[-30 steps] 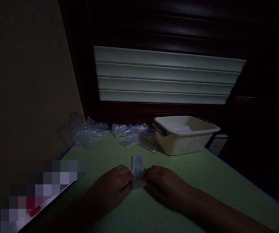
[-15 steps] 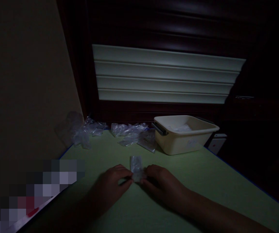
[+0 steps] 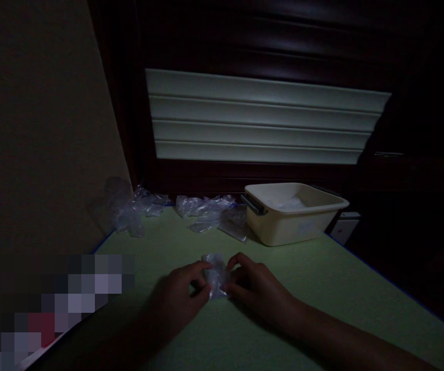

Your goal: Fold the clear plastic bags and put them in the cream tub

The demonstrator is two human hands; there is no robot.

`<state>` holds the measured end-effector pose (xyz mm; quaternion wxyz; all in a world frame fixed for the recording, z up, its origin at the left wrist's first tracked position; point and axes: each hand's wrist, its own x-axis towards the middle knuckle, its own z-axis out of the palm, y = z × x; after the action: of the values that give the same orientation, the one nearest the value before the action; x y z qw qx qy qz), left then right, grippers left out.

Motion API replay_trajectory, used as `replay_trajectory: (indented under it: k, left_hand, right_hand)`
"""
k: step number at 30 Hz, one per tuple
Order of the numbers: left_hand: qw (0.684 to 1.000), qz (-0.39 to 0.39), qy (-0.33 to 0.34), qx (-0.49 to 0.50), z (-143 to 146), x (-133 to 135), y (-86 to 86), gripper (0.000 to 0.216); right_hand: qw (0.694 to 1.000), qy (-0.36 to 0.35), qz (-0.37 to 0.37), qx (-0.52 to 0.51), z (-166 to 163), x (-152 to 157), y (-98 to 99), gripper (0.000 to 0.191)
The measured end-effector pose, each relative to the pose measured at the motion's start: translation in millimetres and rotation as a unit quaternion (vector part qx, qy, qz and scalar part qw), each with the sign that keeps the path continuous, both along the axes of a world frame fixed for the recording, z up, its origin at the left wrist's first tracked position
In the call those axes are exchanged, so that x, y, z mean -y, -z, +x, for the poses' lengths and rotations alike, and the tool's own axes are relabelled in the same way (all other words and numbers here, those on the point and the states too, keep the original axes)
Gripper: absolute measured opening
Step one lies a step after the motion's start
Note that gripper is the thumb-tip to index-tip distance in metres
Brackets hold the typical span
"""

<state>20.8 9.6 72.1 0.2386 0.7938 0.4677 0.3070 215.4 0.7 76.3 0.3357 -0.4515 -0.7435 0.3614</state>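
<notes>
Shifted farther up both edges of the small clear plastic piece (image 3: 216, 281) since half a second ago: the index tips of left fingers (image 3: 197, 267) and right fingers (image 3: 245, 261), with thumbs left nearer the body. Wider now between thumb and index on each side, and above a squatter, more rumpled shape than the neat strip seen then. Seems, by judgement, to be a folding or flattening step; probably calls next for steadying one edge and pressing the loose plastic flat. Parted into a rounded gap on the left, with tips touching the near edge; arched likewise on the right, with thumb at the opposite edge and index just beside or touching. Cannot tell whether pinching anything underneath. Lies on the table (image 3: 225, 337), right between both sets of fingers. Well beyond the fingers, crumpled plastic (image 3: 202, 207); beyond and to the right, a cream bin (image 3: 283, 228).
</notes>
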Motion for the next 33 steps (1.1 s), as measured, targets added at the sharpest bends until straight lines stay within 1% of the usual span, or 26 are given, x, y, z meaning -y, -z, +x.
replay_trajectory:
  k: [3, 6, 9, 12, 17, 19, 21, 25, 28, 33]
  left_hand:
    - [1.000, 0.011, -0.002, 0.000, 1, 0, 2.3, 0.033]
    - [1.000, 0.027, 0.003, -0.011, 0, -1, 6.4, 0.032]
    - [0.996, 0.078, 0.009, -0.031, -2, -1, 9.7, 0.035]
    - [0.990, 0.121, 0.025, -0.070, -2, 1, 7.7, 0.035]
    - [0.974, 0.170, 0.047, -0.145, 0, 7, -3.0, 0.022]
    - [0.967, 0.187, 0.057, -0.165, 0, 8, -4.3, 0.020]
    - [0.961, 0.202, 0.075, -0.175, -1, 8, -3.0, 0.019]
    - [0.950, 0.213, 0.100, -0.206, -3, 7, 0.2, 0.018]
    - [0.941, 0.225, 0.104, -0.228, -4, 8, 0.7, 0.019]
    - [0.937, 0.252, 0.111, -0.214, -5, 7, 2.9, 0.019]
  right_hand:
    - [1.000, 0.003, -0.004, -0.011, 0, -1, 1.5, 0.024]
    - [1.000, 0.010, 0.006, -0.007, 0, -2, 2.3, 0.026]
    - [0.999, 0.018, 0.028, 0.030, -1, 0, 0.3, 0.023]
    - [0.996, 0.019, 0.051, 0.076, -3, 2, -2.1, 0.018]
    - [0.981, 0.004, 0.133, 0.141, -4, 3, 0.0, 0.014]
    - [0.974, -0.012, 0.166, 0.153, -3, 2, 1.8, 0.014]
    - [0.969, -0.020, 0.184, 0.166, -3, 2, 2.9, 0.014]
    - [0.965, -0.020, 0.185, 0.185, -1, 0, 2.1, 0.013]
    - [0.964, -0.025, 0.190, 0.186, -1, -1, 1.3, 0.010]
    - [0.961, -0.039, 0.193, 0.192, -1, -1, 2.4, 0.011]
